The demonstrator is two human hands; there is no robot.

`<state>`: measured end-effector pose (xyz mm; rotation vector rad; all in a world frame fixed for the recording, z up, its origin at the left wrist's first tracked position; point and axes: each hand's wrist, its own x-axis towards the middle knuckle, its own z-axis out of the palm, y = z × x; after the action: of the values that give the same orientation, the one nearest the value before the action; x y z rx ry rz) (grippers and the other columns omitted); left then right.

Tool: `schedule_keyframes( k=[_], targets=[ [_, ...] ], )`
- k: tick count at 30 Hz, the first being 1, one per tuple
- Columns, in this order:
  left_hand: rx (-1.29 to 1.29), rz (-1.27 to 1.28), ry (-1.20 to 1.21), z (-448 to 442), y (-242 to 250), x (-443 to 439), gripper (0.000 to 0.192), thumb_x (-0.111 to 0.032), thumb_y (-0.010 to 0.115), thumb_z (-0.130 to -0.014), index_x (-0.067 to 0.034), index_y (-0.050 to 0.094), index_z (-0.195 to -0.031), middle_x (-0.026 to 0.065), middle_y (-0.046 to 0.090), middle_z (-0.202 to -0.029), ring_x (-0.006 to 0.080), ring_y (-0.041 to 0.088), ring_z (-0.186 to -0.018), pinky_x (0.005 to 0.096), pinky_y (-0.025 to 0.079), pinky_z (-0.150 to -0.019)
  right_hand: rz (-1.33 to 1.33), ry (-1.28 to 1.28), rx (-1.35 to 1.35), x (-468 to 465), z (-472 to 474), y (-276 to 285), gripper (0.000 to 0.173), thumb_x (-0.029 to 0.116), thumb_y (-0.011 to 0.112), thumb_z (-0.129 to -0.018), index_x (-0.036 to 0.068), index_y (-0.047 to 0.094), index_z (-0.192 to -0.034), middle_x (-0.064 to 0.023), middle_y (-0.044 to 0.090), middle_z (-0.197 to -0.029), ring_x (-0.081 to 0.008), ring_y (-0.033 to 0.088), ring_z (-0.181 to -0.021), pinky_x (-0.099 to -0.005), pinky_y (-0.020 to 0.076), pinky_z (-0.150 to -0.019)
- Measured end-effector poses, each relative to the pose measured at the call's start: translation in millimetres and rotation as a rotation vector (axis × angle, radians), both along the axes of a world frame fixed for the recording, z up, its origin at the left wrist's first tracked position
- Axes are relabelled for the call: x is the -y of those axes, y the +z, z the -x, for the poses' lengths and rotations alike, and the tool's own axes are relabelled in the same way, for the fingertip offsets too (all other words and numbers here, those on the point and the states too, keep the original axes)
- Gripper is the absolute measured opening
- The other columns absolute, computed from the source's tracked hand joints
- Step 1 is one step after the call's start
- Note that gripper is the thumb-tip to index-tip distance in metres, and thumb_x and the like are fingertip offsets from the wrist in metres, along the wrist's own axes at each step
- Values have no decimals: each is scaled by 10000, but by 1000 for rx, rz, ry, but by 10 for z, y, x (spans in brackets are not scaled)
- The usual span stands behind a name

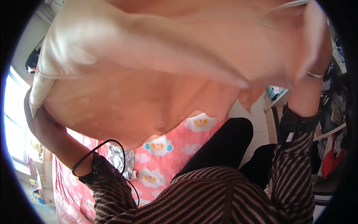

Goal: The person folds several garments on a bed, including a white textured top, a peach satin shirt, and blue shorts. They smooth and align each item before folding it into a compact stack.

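A large peach and cream cloth (pixel 134 98) is spread in the air between my raised hands, and parts of it are blurred. A stitched seam crosses its pale left part. My left hand (pixel 42 121) grips the cloth's left side, with its fingers partly hidden behind the fabric. At the upper right, my right hand (pixel 321 56) holds the other side, and folds of the cloth hide most of its fingers. The lower edge hangs over a pink bedspread (pixel 187 142) patterned with white sheep-like figures.
A crumpled silvery cloth (pixel 121 159) lies on the bedspread. A black cable (pixel 124 156) loops beside my left forearm. On the right, shelves (pixel 330 131) hold piled clothes. A bright window (pixel 16 117) is on the left. My black-trousered leg (pixel 218 145) rests over the bed's edge.
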<state>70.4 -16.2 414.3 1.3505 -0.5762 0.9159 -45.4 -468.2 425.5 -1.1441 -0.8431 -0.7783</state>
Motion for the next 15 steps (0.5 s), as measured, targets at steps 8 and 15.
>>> schedule_keyframes(
  k=[8,15],
  targets=[
    [-411,-193,-230,-1573,-843,282,133,-65,618,-871,-27,671,-988,7,640,-888,91,577,-801,216,462,-722,-38,51,-590,461,-1120,-741,233,290,548,-977,106,658,-1065,-25,682,-1027,-172,633,-999,-355,446,-949],
    [-200,-805,579,-3216,-2188,690,420,-129,694,-809,-33,587,-1204,131,652,-1024,231,618,-873,344,500,-800,120,-539,-820,498,-2547,-1970,506,368,593,-929,92,542,-1350,-65,509,-1408,-203,399,-1345,-356,344,-1039]
  ],
)
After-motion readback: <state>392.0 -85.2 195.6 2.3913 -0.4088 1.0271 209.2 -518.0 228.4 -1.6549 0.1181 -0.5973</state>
